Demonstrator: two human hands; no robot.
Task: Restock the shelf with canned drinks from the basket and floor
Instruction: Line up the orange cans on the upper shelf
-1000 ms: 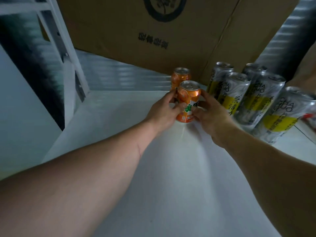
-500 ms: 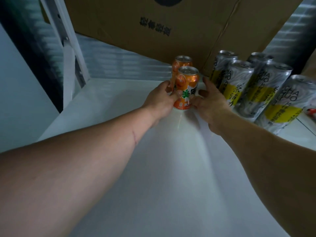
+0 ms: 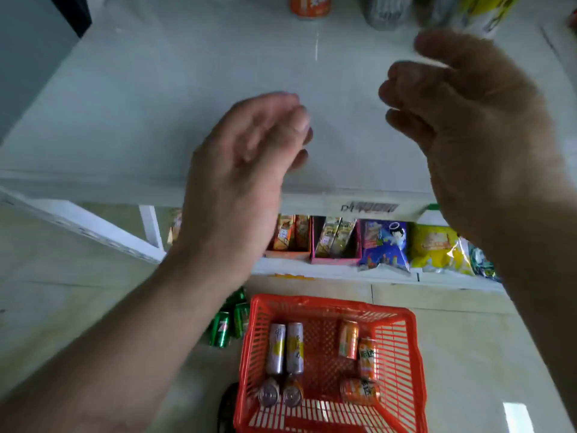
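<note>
Both your hands hover over the front part of the white shelf (image 3: pixel 131 114) and hold nothing. Your left hand (image 3: pixel 240 157) has its fingers (image 3: pixel 290 117) loosely bent, thumb side up, above the shelf's front edge. Your right hand (image 3: pixel 474 126) sits higher and further right, its fingers (image 3: pixel 402 89) relaxed and slightly curled around empty air.

At the back of the shelf, only the bottom of an orange can (image 3: pixel 310 6) shows at the top edge of the view, with the bases of silver and yellow cans (image 3: pixel 437 10) to its right.

Below, on the tiled floor (image 3: pixel 468 354), stands the red basket (image 3: pixel 409 370). Inside it lie two tall silver cans (image 3: pixel 284 348) side by side, two more cans (image 3: pixel 281 393) end-on just beneath them, and three orange cans (image 3: pixel 359 360) toward the right side. Just left of the basket, green cans (image 3: pixel 229 323) stand on the floor, partly hidden by your left forearm.

The lower shelf (image 3: pixel 343 270) carries drink cartons (image 3: pixel 312 235) in small boxes and snack bags (image 3: pixel 406 245).
</note>
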